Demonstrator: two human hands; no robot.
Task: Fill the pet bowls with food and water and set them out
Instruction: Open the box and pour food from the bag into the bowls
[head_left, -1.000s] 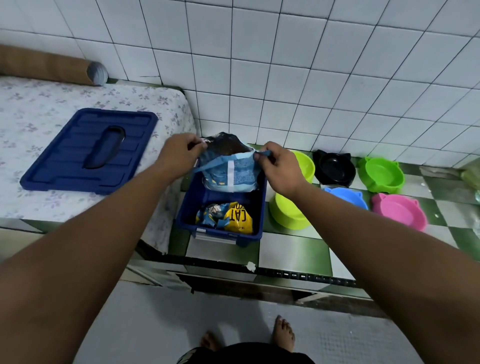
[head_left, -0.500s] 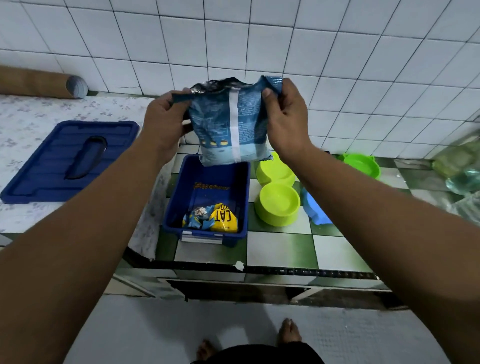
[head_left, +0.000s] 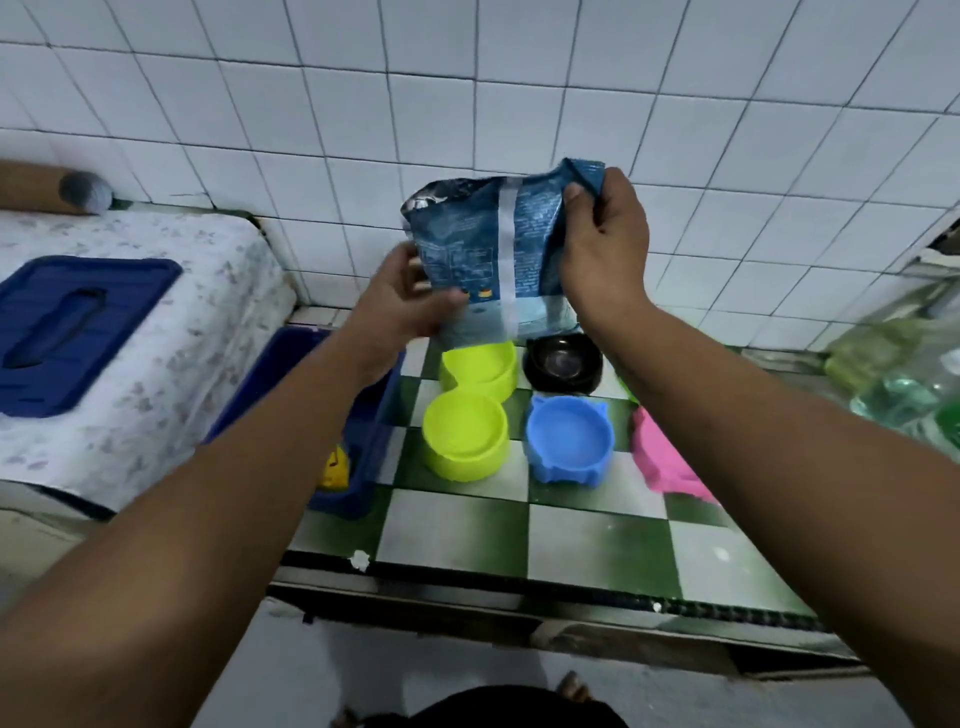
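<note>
At frame centre, your right hand pinches the food bag top corner while your left hand cups its lower side, above the yellow-green bowls. It looks soft, crinkly and probably slippery; support its base.

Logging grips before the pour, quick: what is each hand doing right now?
Left hand: closed on the food bag's lower side.
Right hand: pinching the bag's top corner.

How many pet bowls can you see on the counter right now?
5 visible: rear yellow-green bowl under the food bag, front yellow-green bowl, black bowl behind the blue bowl, pink bowl partly behind the right forearm, which may hide more.
</note>
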